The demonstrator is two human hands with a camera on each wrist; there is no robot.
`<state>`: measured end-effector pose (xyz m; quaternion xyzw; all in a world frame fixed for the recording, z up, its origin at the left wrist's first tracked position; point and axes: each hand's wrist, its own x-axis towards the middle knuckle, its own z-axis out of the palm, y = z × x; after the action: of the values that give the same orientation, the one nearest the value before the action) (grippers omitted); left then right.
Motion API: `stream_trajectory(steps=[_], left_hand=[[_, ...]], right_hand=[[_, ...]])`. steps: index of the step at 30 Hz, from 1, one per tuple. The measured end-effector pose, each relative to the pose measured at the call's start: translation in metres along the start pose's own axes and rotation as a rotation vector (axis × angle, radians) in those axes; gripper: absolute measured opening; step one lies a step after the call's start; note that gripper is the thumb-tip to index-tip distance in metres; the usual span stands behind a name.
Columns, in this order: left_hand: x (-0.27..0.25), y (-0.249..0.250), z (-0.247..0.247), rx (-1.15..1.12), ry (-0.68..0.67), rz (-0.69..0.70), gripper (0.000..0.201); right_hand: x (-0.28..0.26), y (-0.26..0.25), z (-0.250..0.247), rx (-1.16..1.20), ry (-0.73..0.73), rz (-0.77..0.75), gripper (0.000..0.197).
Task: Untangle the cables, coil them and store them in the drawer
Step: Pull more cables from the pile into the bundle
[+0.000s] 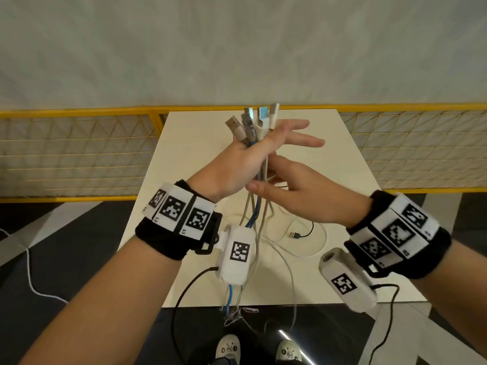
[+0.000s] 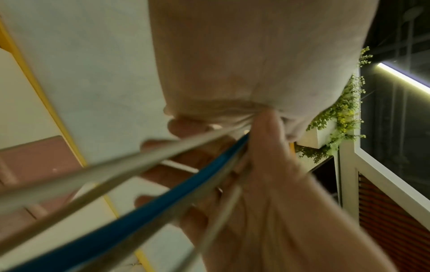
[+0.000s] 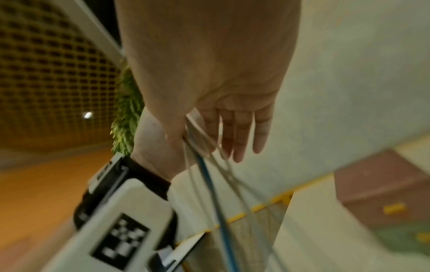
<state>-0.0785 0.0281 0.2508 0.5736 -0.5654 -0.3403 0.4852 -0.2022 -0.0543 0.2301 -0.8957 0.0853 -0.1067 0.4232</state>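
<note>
White and blue cables hang bunched above the table, pinched by the left hand; right hand, fingers loose, holds nothing. Untangling: next, separate one strand.

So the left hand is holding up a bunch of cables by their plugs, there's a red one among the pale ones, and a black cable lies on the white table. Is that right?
Nearly. The coloured cable is blue, not red; the head view shows it, and the left wrist view too. The rest holds: the left hand grips the bunch of cables with the plugs sticking up, and a black cable lies on the white table.
</note>
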Motion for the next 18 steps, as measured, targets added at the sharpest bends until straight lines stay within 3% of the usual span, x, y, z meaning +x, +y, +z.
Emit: stream_trajectory(steps=[3,8,10,14,16,18], left_hand=[[0.004,-0.004,0.001,0.141,0.006,-0.04,0.044],[0.007,-0.008,0.004,-0.006,0.084,-0.137,0.037],[0.007,-0.01,0.008,-0.13,0.166,-0.143,0.044],[0.013,-0.011,0.012,-0.114,0.254,-0.132,0.063],[0.013,-0.008,0.011,-0.085,0.264,-0.125,0.052],[0.012,-0.008,0.009,-0.23,0.282,-0.067,0.012]], right_hand=[[0.004,-0.002,0.008,0.324,-0.017,0.014,0.013],[0.006,0.004,0.028,0.544,0.061,0.121,0.026],[0.006,0.005,0.029,0.579,0.059,0.109,0.027],[0.007,0.005,0.03,0.591,0.092,0.053,0.029],[0.005,0.006,0.03,0.572,0.119,0.05,0.029],[0.003,0.009,0.029,0.568,0.129,0.058,0.027]])
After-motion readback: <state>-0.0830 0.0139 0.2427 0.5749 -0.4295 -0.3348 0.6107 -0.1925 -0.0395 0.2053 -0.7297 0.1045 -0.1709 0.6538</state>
